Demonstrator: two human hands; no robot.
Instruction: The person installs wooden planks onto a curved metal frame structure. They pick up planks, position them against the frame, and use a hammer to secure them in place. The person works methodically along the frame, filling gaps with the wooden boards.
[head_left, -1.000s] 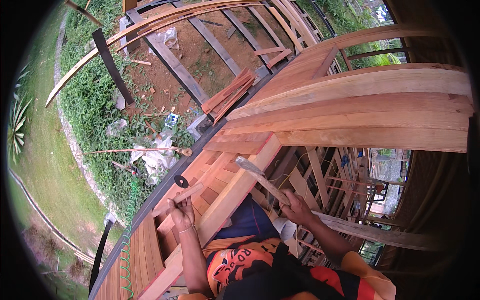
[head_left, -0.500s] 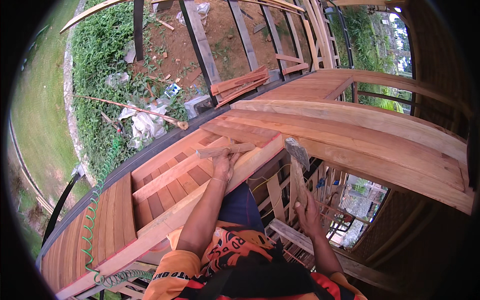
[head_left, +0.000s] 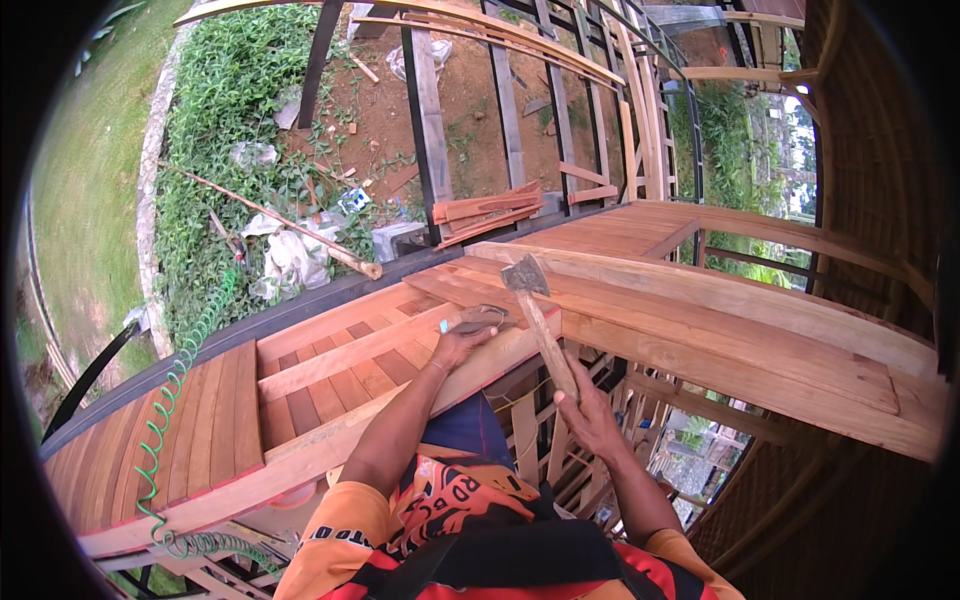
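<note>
My left hand (head_left: 455, 345) is closed around a small dark item (head_left: 475, 325) with a bright teal spot, over the boards beside the beam; I cannot make out what it is. My right hand (head_left: 582, 410) grips the wooden handle of a hatchet-like tool (head_left: 522, 277), its worn metal head raised just right of the left hand. A pale beam (head_left: 330, 456) with a red line along its edge runs under my forearms. Behind it lie fitted reddish boards (head_left: 205, 420) and a partly boarded bay with lengthwise strips (head_left: 340, 350).
A coiled green hose (head_left: 175, 390) lies over the boards at left. A stack of offcuts (head_left: 485, 210) rests on dark joists (head_left: 425, 120). Below are plants, soil and plastic sheeting (head_left: 290, 260). Long planks (head_left: 700, 340) extend rightward; open framework drops away beneath, under a dark woven roof (head_left: 880, 150).
The tool's head has risen and swung leftward toward my left hand. My left hand has shifted slightly right, and the light wooden piece it held no longer shows clearly. The view has turned.
</note>
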